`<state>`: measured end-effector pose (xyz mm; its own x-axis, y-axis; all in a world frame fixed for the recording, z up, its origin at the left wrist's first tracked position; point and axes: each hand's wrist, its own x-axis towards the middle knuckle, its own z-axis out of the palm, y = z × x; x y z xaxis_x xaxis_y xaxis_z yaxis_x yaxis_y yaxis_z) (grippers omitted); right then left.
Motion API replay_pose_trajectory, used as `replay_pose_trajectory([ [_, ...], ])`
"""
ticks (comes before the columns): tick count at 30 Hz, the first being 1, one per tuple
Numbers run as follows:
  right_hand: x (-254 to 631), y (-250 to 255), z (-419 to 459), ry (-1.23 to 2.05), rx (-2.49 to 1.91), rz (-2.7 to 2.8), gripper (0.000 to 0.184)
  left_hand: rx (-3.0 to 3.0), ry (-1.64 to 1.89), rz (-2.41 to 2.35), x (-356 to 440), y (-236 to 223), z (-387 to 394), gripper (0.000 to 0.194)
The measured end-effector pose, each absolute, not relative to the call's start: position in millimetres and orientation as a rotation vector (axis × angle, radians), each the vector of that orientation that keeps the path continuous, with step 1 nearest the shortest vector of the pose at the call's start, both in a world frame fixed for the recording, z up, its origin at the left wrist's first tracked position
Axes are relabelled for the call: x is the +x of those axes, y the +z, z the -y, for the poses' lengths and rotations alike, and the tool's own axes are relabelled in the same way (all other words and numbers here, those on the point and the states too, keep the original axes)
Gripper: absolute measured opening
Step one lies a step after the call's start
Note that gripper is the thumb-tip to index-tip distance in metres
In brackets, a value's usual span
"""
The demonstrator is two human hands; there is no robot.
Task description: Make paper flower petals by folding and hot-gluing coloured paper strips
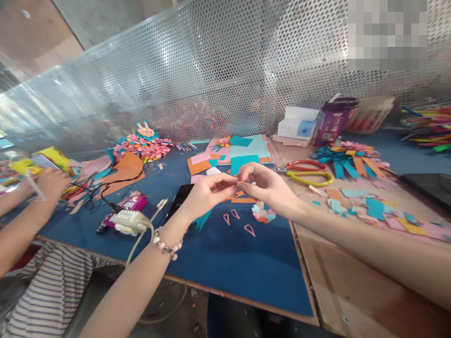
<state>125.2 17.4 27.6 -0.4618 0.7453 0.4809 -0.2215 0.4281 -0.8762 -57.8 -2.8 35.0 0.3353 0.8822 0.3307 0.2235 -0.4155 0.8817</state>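
Observation:
My left hand (207,192) and my right hand (269,188) meet above the blue tabletop (268,267), fingertips pinched together. Between them is something small and pale, mostly hidden by the fingers; I cannot make out what it is. Below lie three folded pink paper loops (250,230), shaped like narrow teardrops or triangles. Beside them, under my right wrist, sits a ring of pastel paper pieces (263,213). Teal paper strips (201,221) and a dark phone (178,203) are partly covered by my left hand. A beaded bracelet (168,246) circles my left wrist.
Scissors (310,174) with red and yellow handles lie beyond my right wrist. Paper scraps (377,211) spread at right, near a purple cup (334,122). A power strip (130,220) with a cable lies left. Another person's hand (52,183) works at far left.

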Motion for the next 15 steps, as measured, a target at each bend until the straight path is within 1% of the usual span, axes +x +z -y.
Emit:
replay_pose_trajectory([
  [15,125.3,28.3,-17.1,1.206,-0.472,1.694,0.011,1.818,1.115,-0.999,-59.9,34.3,2.2,0.024],
])
